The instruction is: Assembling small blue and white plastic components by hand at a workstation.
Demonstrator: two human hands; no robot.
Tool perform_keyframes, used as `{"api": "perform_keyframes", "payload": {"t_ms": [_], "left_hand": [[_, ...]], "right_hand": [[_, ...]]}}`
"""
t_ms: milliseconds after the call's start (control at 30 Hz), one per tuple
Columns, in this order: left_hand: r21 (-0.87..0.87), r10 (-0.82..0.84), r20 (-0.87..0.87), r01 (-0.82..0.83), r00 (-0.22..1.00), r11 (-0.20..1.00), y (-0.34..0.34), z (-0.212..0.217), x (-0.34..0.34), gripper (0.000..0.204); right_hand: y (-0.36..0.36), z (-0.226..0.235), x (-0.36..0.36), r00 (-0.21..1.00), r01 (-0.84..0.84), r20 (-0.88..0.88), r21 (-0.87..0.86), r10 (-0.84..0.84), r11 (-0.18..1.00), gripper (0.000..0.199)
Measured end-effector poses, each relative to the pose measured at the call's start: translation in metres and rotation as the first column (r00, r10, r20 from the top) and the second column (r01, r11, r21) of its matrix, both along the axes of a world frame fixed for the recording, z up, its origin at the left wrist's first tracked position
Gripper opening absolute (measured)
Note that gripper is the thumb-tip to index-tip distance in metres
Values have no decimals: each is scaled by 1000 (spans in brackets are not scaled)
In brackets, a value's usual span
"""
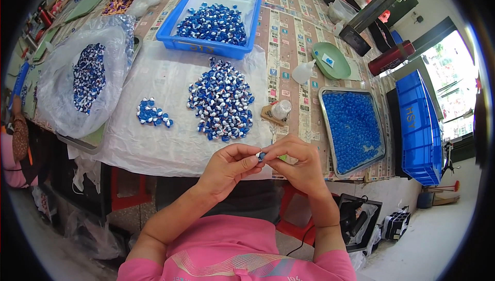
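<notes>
Just in front of my body, over the table's near edge, both hands meet at one small blue-and-white bead-like piece [261, 156]. My left hand [230, 170] pinches it between thumb and forefinger. From the other side the fingertips of my right hand [300, 166] close on it too, partly hiding it. Something bright green shows by the right fingers; its kind is unclear. Beyond the hands, a large pile of similar blue-and-white pieces [220, 103] lies on a white sheet [170, 152]. To its left sits a smaller group of pieces [153, 113].
A blue bin [206, 49] of pieces stands at the back, a plastic bag [54, 93] of pieces at left. Rightward are a small bottle [281, 109], a metal tray [337, 170] of blue beads, a green dish [340, 70] and a blue crate [420, 126]. Another person [19, 152] sits far left.
</notes>
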State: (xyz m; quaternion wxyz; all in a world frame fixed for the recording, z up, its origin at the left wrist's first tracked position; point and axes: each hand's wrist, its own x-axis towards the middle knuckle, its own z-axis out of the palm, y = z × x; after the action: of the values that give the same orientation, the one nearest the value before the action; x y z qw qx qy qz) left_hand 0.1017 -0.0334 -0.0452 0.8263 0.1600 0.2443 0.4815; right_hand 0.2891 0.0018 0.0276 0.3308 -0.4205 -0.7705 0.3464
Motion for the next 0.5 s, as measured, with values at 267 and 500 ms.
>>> {"api": "perform_keyframes", "payload": {"t_ms": [267, 500], "left_hand": [[-30, -23, -18, 23, 1000, 999, 0, 1, -2, 17], [-28, -20, -27, 19, 999, 999, -1, -1, 0, 16]], "right_hand": [[3, 0, 4, 996, -60, -67, -99, 54, 993, 14], [4, -8, 8, 989, -67, -144, -242, 33, 968, 12]]}}
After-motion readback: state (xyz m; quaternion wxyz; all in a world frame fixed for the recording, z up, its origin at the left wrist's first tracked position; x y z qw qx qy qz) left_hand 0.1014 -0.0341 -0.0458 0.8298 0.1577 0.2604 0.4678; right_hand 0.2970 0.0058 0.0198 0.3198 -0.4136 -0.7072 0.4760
